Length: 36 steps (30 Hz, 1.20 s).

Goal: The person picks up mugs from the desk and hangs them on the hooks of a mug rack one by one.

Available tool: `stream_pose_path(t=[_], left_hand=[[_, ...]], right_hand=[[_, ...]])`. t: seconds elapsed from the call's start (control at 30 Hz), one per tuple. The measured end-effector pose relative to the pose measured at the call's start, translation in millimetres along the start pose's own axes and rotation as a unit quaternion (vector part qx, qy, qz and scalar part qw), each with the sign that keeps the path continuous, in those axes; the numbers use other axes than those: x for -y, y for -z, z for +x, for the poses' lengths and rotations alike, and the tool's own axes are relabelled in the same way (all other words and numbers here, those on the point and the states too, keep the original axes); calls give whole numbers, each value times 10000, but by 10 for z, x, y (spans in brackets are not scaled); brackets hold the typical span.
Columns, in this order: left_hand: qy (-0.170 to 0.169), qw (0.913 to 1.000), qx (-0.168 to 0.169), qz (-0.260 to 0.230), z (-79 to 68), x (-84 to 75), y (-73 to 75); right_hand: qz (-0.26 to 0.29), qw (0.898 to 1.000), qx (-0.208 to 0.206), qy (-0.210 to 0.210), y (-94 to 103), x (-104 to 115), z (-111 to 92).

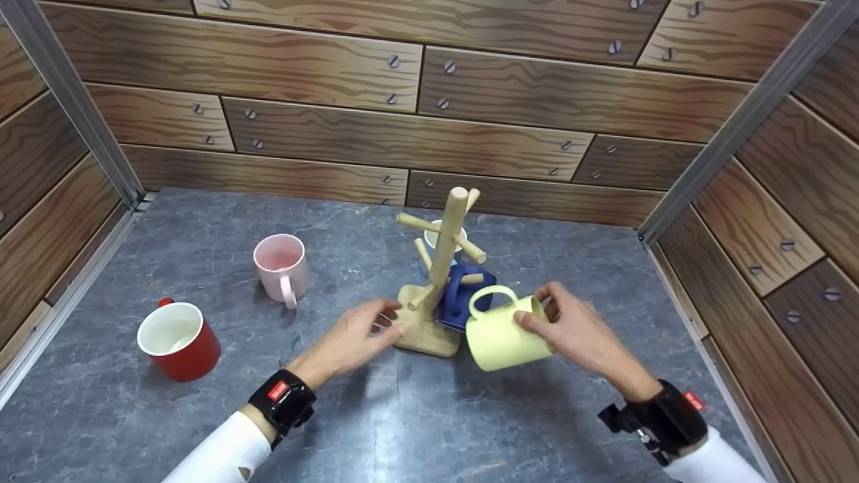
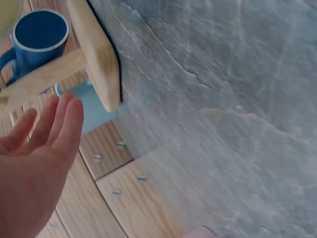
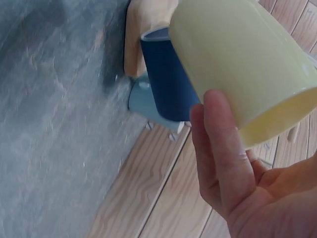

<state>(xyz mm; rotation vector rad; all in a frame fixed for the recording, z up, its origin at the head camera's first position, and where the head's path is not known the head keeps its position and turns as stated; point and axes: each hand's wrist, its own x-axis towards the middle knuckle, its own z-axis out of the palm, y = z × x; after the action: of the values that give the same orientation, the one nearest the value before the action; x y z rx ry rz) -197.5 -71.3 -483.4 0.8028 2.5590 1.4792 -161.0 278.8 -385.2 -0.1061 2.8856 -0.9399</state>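
Observation:
My right hand (image 1: 570, 329) grips a pale yellow mug (image 1: 503, 339) near its rim, thumb on one side and fingers on the other. The mug is tipped on its side with its handle upward and its mouth toward my palm. Just left of it, a dark blue mug (image 1: 458, 305) hangs upside down on a lower peg of a wooden mug tree (image 1: 446, 255). My left hand (image 1: 356, 339) has loosely bent fingers beside the tree's base (image 1: 429, 339) and holds nothing. In the right wrist view the yellow mug (image 3: 242, 59) partly covers the dark blue mug (image 3: 168, 74).
A light blue mug (image 3: 148, 101) stands behind the tree, mostly hidden in the head view. To the left, a pink mug (image 1: 282, 268) and a red mug (image 1: 184, 345) with a white inside stand upright on the grey tabletop (image 1: 335, 429). Wood-patterned walls (image 1: 322, 127) enclose the back and sides.

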Motion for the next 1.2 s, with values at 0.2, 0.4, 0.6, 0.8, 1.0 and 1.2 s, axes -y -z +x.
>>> stream_pose_path(t=[0.2, 0.4, 0.6, 0.8, 1.0, 1.2], left_hand=[[1, 9977, 674, -24, -26, -123, -141], [-204, 9938, 949, -537, -14, -186, -292], [-290, 9853, 1049, -1317, 2, -220, -395], [-235, 9832, 980, -1520, -35, -204, -412], [-288, 9822, 821, -1663, -110, -149, -364], [-384, 9846, 624, -1587, -186, -77, -291]], right_hand=[[93, 9999, 2, 65, -130, 56, -38], [233, 9996, 171, 67, -215, 125, -66], [427, 9986, 301, 99, -324, 190, -66], [697, 9965, 389, 243, -441, 249, -38], [981, 9932, 494, 396, -530, 297, -7], [1278, 9874, 771, 533, -598, 349, 12]])
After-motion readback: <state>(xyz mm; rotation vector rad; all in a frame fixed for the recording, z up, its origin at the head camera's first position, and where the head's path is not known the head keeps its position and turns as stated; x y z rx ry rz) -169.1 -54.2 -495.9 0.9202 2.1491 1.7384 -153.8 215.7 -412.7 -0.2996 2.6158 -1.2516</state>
